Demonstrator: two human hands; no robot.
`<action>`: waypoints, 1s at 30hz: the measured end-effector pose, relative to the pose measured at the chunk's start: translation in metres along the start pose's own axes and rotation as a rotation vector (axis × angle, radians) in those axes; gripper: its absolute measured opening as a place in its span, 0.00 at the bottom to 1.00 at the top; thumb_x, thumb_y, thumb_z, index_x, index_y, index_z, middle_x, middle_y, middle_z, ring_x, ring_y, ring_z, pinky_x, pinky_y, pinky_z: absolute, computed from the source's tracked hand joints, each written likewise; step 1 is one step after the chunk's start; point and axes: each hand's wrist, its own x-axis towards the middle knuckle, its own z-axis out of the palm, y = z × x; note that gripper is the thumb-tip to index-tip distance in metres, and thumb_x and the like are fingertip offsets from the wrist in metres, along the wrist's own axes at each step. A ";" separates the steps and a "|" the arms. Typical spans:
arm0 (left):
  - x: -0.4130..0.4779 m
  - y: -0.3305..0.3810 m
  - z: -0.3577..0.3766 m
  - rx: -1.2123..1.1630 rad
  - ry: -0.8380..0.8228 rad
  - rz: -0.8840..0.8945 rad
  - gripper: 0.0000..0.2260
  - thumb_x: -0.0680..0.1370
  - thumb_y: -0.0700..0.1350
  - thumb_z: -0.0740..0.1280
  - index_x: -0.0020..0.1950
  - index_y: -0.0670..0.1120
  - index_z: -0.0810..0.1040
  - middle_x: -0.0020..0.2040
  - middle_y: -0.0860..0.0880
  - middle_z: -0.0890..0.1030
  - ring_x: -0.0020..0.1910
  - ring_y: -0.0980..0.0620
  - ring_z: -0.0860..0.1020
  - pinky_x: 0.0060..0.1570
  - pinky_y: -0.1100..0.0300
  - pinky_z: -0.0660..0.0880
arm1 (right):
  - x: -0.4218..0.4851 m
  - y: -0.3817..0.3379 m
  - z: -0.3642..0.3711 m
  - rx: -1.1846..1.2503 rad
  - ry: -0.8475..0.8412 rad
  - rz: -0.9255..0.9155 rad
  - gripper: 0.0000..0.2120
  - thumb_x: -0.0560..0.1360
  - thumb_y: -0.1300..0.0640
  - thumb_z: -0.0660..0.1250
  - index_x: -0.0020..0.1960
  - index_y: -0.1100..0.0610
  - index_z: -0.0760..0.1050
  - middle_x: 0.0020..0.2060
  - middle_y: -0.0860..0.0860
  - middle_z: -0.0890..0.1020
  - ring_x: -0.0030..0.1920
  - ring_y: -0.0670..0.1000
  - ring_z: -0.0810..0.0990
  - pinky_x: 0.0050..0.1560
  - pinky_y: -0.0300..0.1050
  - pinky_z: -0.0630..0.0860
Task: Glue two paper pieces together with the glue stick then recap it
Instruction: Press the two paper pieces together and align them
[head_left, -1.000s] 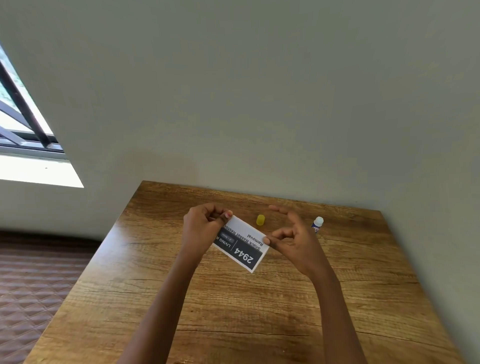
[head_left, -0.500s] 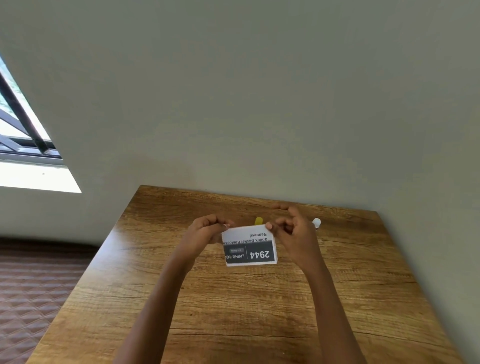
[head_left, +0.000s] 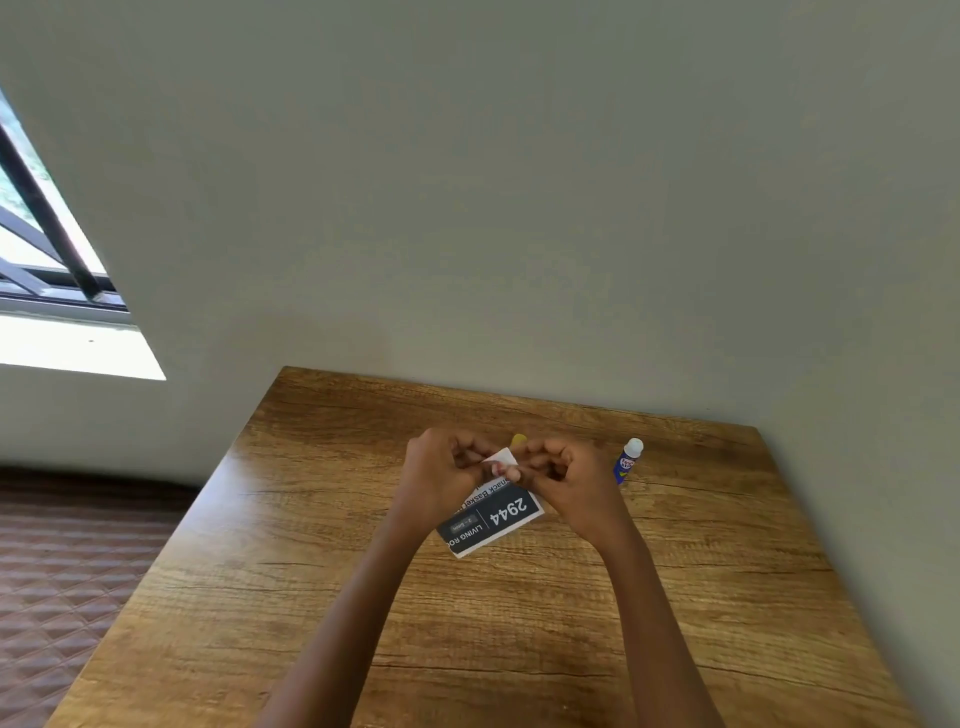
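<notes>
Over the middle of the table (head_left: 519, 649), toward its far edge: paper piece (head_left: 496, 519), printed face up, pinched at its far end from both sides. Left hand (head_left: 441, 480): curled, fingertips closed on the far left part of the sheet. Right hand (head_left: 569, 478): curled too, thumb and fingertips nipping the same end, just beside the left. Near end of the sheet free, slanting toward the near left corner; resting on the wood or just above it, cannot tell.

Probably lining up or pressing at the pinched edge. Glue already on the paper or not: cannot tell.

Relation that counts for the coming move: glue stick (head_left: 628, 461), upright near the far right corner, off to the right of the right hand and clear of it. Long axis close to vertical with a slight lean, white tip up, blue body down. Far nearer the right hand; for the left, a reach across the paper and the other wrist. Yellow cap (head_left: 518, 440): just behind the fingertips, close to the far edge, between the two hands, mostly hidden by them. Likely split for recapping, then: stick to the right hand, cap to whichever lets go of the paper first.

Counted: two hands, both busy on the sheet. One glue stick. One cap. One printed piece plainly seen; a white corner between the fingertips, perhaps the second piece, cannot tell.
</notes>
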 end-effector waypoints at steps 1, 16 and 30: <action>0.000 0.000 -0.001 -0.003 0.004 -0.003 0.04 0.68 0.40 0.75 0.41 0.48 0.84 0.33 0.60 0.80 0.33 0.66 0.80 0.32 0.74 0.73 | -0.001 0.002 0.000 -0.003 -0.003 0.003 0.06 0.67 0.57 0.74 0.44 0.53 0.80 0.37 0.48 0.85 0.38 0.44 0.84 0.37 0.36 0.79; -0.001 -0.001 0.003 -0.019 0.045 -0.017 0.07 0.69 0.41 0.74 0.34 0.53 0.81 0.32 0.59 0.81 0.33 0.64 0.80 0.32 0.72 0.74 | 0.001 0.007 0.003 -0.057 -0.087 -0.061 0.06 0.70 0.55 0.72 0.42 0.58 0.83 0.36 0.50 0.85 0.36 0.46 0.84 0.35 0.36 0.77; 0.001 -0.018 -0.005 -0.331 0.277 -0.234 0.04 0.72 0.45 0.72 0.36 0.49 0.82 0.36 0.49 0.84 0.34 0.53 0.80 0.34 0.60 0.74 | -0.002 0.017 -0.015 -0.027 -0.022 -0.037 0.08 0.69 0.48 0.70 0.43 0.51 0.83 0.37 0.56 0.85 0.39 0.60 0.82 0.44 0.59 0.80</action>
